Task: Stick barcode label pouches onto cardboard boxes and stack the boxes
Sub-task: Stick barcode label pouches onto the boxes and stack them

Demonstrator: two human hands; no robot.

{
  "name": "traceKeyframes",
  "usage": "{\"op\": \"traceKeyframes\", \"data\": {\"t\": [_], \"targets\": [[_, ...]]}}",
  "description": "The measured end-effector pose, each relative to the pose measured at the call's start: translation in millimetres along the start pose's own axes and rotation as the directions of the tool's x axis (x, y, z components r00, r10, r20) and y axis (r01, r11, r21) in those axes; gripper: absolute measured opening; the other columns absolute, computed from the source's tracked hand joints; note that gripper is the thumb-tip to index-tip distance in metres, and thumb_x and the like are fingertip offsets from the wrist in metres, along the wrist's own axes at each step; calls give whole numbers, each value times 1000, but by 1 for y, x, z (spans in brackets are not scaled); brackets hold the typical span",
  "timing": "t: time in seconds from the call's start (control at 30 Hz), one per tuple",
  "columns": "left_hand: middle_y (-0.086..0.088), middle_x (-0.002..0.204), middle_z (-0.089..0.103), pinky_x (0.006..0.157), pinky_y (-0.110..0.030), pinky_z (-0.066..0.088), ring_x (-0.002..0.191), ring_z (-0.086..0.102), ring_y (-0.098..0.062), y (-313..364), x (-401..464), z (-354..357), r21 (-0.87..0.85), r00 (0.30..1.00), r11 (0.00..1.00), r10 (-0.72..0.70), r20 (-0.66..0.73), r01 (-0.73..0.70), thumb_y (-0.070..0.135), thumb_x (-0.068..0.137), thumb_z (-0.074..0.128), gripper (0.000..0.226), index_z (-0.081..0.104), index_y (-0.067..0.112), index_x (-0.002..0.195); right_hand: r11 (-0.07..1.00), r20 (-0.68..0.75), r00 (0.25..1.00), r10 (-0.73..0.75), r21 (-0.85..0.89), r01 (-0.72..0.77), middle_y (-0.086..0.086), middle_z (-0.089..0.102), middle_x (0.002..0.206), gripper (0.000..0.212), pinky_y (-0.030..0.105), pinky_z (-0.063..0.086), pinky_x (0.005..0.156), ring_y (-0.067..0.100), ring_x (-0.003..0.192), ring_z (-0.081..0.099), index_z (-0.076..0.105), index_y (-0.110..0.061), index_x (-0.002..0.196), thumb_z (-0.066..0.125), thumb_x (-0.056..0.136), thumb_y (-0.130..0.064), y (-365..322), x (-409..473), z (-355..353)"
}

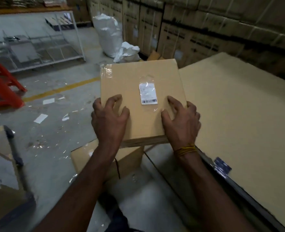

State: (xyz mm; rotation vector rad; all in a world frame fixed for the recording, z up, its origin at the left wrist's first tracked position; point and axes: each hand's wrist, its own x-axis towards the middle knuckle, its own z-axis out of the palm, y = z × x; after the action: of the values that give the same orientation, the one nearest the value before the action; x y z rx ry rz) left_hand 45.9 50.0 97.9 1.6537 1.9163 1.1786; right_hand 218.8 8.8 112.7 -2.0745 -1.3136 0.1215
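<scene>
Both hands are working the plain brown cardboard box [138, 91] at the centre of the view; the left hand [109, 119] is clawing onto its top face at about eight o'clock, fingers bent with the tips bearing down, and the right hand [182, 121] is mirroring it at four o'clock, curled over the near right edge; neither is wrapping fully round the box, so it is looking more like a press-and-steady grip than a carry. The clear plastic pouch with its white barcode label [148, 94] is already sitting on the top face, just between the two sets of fingertips; the film is looking shiny and a little wrinkled. The box is resting across a second brown carton [105, 158] at six o'clock, with a wide flat sheet of tan cardboard [239, 123] lying at three o'clock. Judging from this, the stacking step is in hand; doing it well is meaning keeping both palms level, squaring the corners over the carton below, and avoiding dragging fingers across the pouch.
</scene>
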Motion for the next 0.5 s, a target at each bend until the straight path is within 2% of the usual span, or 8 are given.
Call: {"op": "traceKeyframes", "data": {"t": [0.1, 0.23, 0.5], "targets": [[-11, 148, 39, 109, -46, 41, 129, 46, -34, 53, -41, 18, -44, 986, 992, 124, 112, -119, 43, 89, 68, 47, 58, 38, 134, 995, -97, 991, 87, -43, -92, 12, 38, 147, 48, 46, 34, 105, 34, 131, 38, 48, -45, 140, 56, 92, -48, 45, -15, -65], [-14, 147, 40, 110, -43, 40, 131, 45, -34, 119, -94, 55, -120, 918, 962, 271, 289, -247, 45, 88, 67, 47, 59, 38, 134, 957, -222, 943, 248, -93, -274, 13, 41, 143, 49, 46, 34, 105, 35, 129, 39, 48, -45, 140, 55, 92, -49, 109, -34, -138], [-15, 150, 37, 106, -40, 39, 127, 47, -38, 225, -203, 139, -218, 665, 898, 432, 610, -382, 47, 91, 63, 47, 57, 39, 137, 780, -409, 741, 532, -104, -617, 16, 46, 137, 46, 46, 34, 103, 39, 125, 44, 53, -45, 136, 55, 90, -52, 235, -73, -242]]}}
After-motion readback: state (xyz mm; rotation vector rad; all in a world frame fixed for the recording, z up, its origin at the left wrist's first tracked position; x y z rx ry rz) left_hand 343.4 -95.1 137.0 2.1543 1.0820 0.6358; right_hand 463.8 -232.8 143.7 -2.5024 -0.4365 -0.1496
